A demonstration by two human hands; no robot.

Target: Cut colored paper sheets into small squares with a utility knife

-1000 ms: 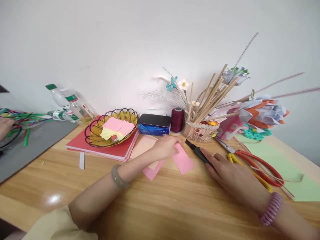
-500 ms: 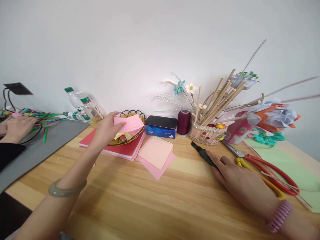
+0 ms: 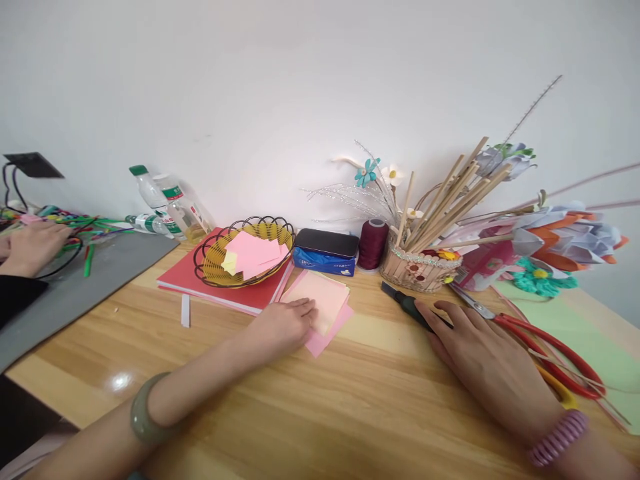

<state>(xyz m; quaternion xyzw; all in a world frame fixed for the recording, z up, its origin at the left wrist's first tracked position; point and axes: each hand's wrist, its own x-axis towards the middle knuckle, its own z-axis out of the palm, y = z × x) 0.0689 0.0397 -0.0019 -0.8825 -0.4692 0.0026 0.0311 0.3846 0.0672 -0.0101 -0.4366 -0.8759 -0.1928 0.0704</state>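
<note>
My left hand [image 3: 280, 333] is at the lower left part of a small stack of pale peach and pink square papers [image 3: 325, 293]. Its fingers are curled together over the sheets' edge, and the thumb is hidden. Flat on the table, my right hand [image 3: 480, 353] rests over a dark green tool with a flat black tip [image 3: 407, 303], perhaps a cutter; the fingers are apart and loosely laid across its handle. Pink and yellow paper pieces [image 3: 257, 253] lie in a yellow woven basket with black loops [image 3: 205, 263], which stands on a stack of red paper [image 3: 175, 270].
Red-handled scissors [image 3: 555, 347] lie right of my right hand. Along the wall stand a blue packet [image 3: 323, 262], a maroon thread spool [image 3: 373, 247], a stick-filled wooden pot [image 3: 417, 270] and plastic bottles [image 3: 177, 210]. Another person's hand [image 3: 37, 247] works at the far left.
My left hand has left the basket and come down right to the square papers; the pink pieces it held lie in the basket. My right hand's fingers have loosened and spread over the tool.
</note>
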